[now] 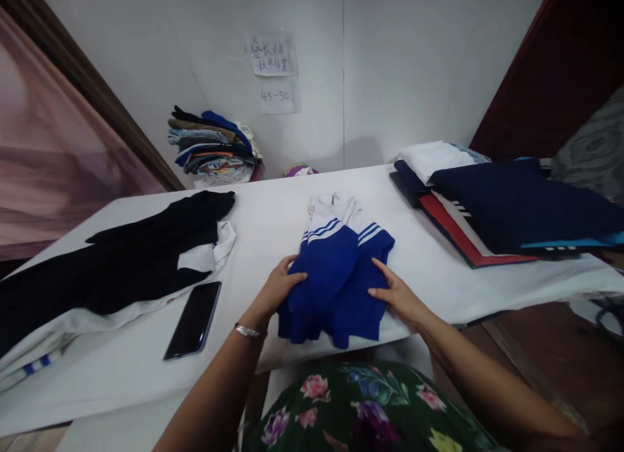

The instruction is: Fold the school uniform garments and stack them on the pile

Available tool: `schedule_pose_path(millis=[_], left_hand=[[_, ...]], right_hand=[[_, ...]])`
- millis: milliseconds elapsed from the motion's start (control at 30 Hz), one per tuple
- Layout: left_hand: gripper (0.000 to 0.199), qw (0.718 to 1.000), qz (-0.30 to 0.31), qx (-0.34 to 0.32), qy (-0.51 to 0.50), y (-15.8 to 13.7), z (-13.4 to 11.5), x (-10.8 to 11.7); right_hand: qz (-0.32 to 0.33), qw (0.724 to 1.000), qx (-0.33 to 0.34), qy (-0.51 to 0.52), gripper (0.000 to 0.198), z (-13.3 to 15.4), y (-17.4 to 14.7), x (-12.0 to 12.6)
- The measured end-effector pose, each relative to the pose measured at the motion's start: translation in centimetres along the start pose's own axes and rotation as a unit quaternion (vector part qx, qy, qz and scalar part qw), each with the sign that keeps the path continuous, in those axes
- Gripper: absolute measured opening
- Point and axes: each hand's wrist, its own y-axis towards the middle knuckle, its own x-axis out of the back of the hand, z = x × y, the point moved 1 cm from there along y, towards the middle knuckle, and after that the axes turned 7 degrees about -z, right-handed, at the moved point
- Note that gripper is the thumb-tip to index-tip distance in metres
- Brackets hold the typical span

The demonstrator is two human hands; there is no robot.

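A blue and white jacket lies on the table in front of me, its sleeves crossed over the body and its white collar pointing away. White stripes run across the blue sleeves. At its left edge, my left hand grips the cloth, thumb on top and fingers partly hidden. My right hand holds the opposite edge, with thumb and index finger resting on the blue fabric and the other fingers mostly out of sight.
Black and white garments lie at the left, beside a dark phone. Folded clothes are piled at the right on the white table. Another clothes stack stands by the wall, below paper notes.
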Motion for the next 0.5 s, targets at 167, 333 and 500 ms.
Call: schedule_pose_path(millis=[167, 333, 500], left_hand=[[0.06, 0.993, -0.008, 0.023, 0.112, -0.3, 2.7, 3.7], [0.056, 0.972, -0.036, -0.028, 0.232, -0.4, 4.3, 4.1], [0.068, 0.932, -0.063, -0.045, 0.355, -0.7, 3.0, 4.8]], right_hand=[[0.076, 0.991, -0.023, -0.108, 0.087, -1.1, -1.3, -1.5], [-0.006, 0.958, 0.073, -0.278, 0.063, 0.8, -0.2, 1.9], [-0.174, 0.883, 0.202, -0.387, 0.041, 3.1, 4.9, 6.8]])
